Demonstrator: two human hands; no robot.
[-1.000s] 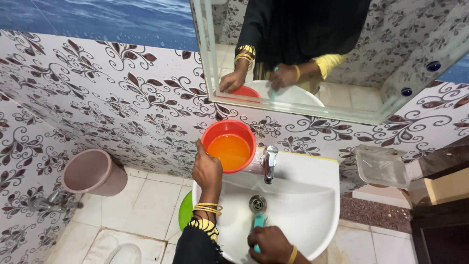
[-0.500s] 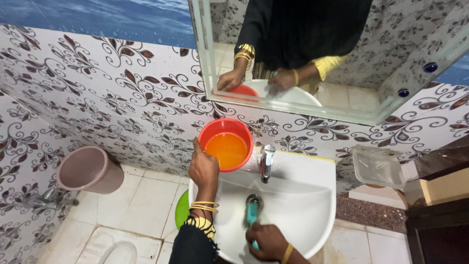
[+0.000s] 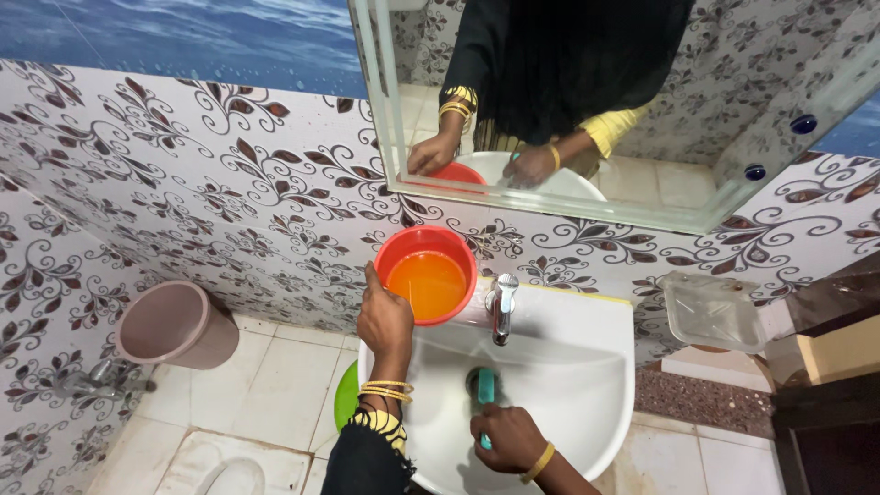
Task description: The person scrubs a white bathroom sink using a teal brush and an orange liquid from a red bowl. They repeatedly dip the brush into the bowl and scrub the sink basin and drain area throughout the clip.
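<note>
**Basin scrubbed at the drain**

A teal brush (image 3: 485, 392) is gripped by the closed fingers of the right hand (image 3: 510, 438), its head just beyond the fingertips, on the drain of the white basin (image 3: 587, 385). The rim of a red mug (image 3: 427, 273) of orange liquid is held by the left hand (image 3: 385, 318).

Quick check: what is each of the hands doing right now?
Left hand: closed on the rim of the red mug.
Right hand: closed on the teal brush in the sink.

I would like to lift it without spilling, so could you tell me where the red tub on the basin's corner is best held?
Grip the red tub at its near-left rim, where the left hand already rests. It holds orange liquid nearly to the brim, and the tap crowds its right side.
</note>
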